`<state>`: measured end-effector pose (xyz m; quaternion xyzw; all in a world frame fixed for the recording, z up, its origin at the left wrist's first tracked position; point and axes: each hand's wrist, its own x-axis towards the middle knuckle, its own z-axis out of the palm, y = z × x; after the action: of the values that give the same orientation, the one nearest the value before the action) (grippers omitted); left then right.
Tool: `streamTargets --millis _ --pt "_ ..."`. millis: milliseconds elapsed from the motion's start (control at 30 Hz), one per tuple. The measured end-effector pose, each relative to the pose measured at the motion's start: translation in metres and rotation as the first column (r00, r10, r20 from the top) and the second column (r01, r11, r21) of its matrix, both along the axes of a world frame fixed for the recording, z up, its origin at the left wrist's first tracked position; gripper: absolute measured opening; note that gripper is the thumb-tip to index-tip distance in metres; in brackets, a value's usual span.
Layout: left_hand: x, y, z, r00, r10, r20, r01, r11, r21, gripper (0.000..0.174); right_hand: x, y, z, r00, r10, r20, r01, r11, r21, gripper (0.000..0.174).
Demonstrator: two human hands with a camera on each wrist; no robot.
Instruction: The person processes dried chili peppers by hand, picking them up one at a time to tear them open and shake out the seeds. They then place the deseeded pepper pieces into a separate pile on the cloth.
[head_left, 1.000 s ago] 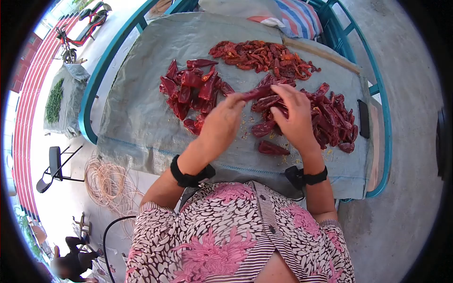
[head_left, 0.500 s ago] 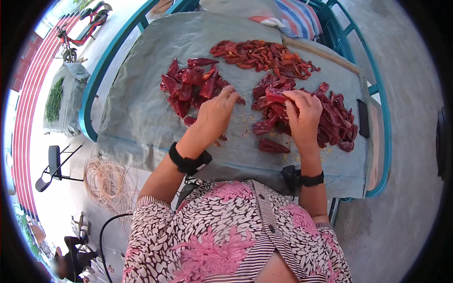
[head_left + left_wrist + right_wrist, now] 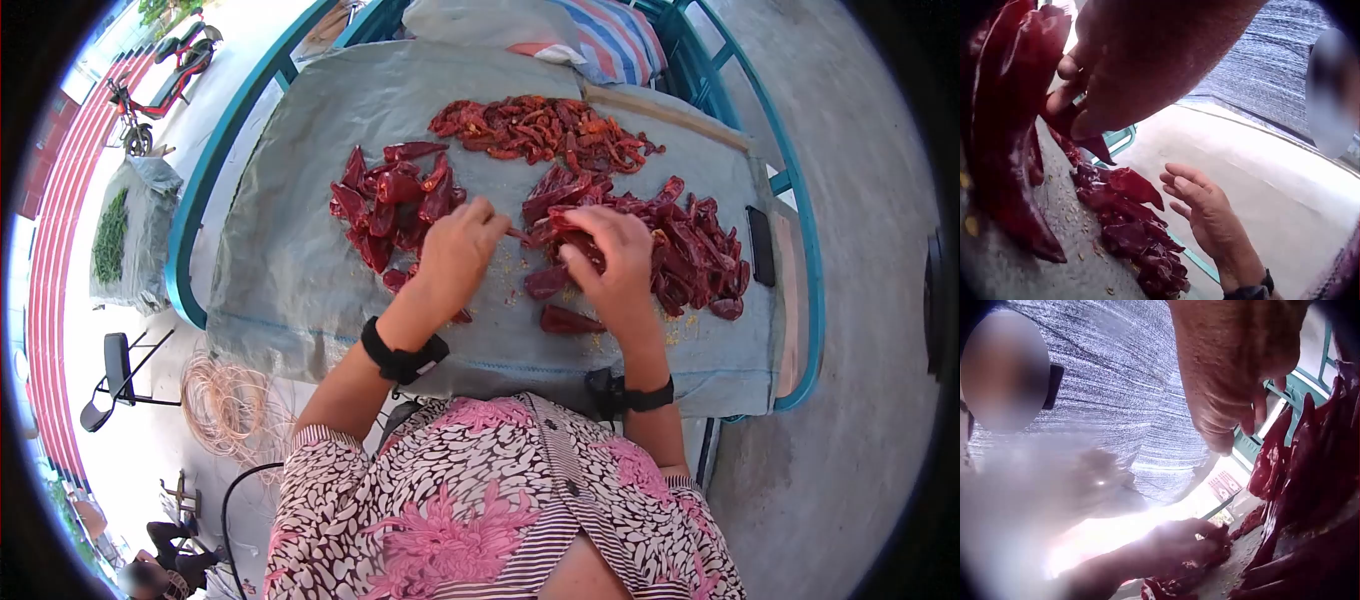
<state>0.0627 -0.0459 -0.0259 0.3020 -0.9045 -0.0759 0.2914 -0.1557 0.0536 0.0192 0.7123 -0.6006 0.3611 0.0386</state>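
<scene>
My left hand (image 3: pixel 458 255) pinches a red chili pepper (image 3: pixel 1097 147), whose tip sticks out toward the right in the head view. Beside that hand lies the left pile of whole, glossy red peppers (image 3: pixel 385 205). My right hand (image 3: pixel 618 262) hovers by the left side of the right-hand pile of flattened, darker red peppers (image 3: pixel 690 245). Its fingers are loosely bent and apart, with nothing between them in the left wrist view. One separate pepper (image 3: pixel 570 321) lies nearer my body, below the right pile.
A third heap of shrivelled orange-red peppers (image 3: pixel 540 130) lies farther back on the grey-green sheet (image 3: pixel 330 110). Yellow seeds are scattered between the piles. A dark phone (image 3: pixel 761 246) rests at the right, near the teal rail (image 3: pixel 800 230). Stuffed sacks (image 3: pixel 500 25) stand behind.
Both hands held a pepper between them, then parted. The right hand laid a pepper on the right pile and let go. The left hand reached the left pile and now holds another pepper.
</scene>
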Motion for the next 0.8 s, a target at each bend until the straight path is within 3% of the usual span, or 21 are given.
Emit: streamTargets --millis 67,200,333,400,500,600,700,800 --pt "-0.008 0.013 0.006 0.997 -0.035 -0.068 0.040 0.996 0.084 0.034 0.014 0.001 0.002 0.995 0.099 -0.005 -0.098 0.994 0.055 0.034" --pt "-0.015 0.035 0.018 0.953 -0.049 -0.298 0.149 0.936 0.320 0.042 0.022 -0.003 -0.011 0.991 0.107 0.086 -0.107 0.994 -0.001 0.018" --pt "-0.007 0.038 0.029 0.963 0.216 -0.160 -0.158 0.937 0.313 0.042 0.006 -0.001 -0.003 0.990 0.063 0.129 -0.066 0.998 0.018 0.012" --pt "0.004 0.024 0.022 0.911 0.407 -0.062 -0.384 0.895 0.229 0.040 -0.005 -0.002 0.005 0.987 0.009 0.163 -0.010 1.000 0.003 0.010" --pt "0.011 0.004 0.003 0.835 0.550 -0.007 -0.550 0.835 -0.015 0.036 -0.022 -0.012 0.006 0.984 -0.023 0.174 0.028 0.999 -0.027 0.011" --pt "0.009 -0.007 -0.003 0.815 0.559 0.153 -0.571 0.820 0.039 0.037 -0.029 -0.019 0.003 0.993 -0.060 0.106 0.063 0.998 -0.024 0.016" --pt "0.011 -0.005 -0.004 0.826 0.555 0.092 -0.562 0.825 0.062 0.041 -0.034 -0.025 -0.002 0.991 -0.031 0.128 0.032 0.999 -0.002 0.024" --pt "0.001 0.030 0.025 0.820 0.569 -0.060 -0.547 0.811 0.205 0.049 -0.032 -0.024 -0.006 0.976 0.062 0.209 -0.068 0.998 0.018 0.032"
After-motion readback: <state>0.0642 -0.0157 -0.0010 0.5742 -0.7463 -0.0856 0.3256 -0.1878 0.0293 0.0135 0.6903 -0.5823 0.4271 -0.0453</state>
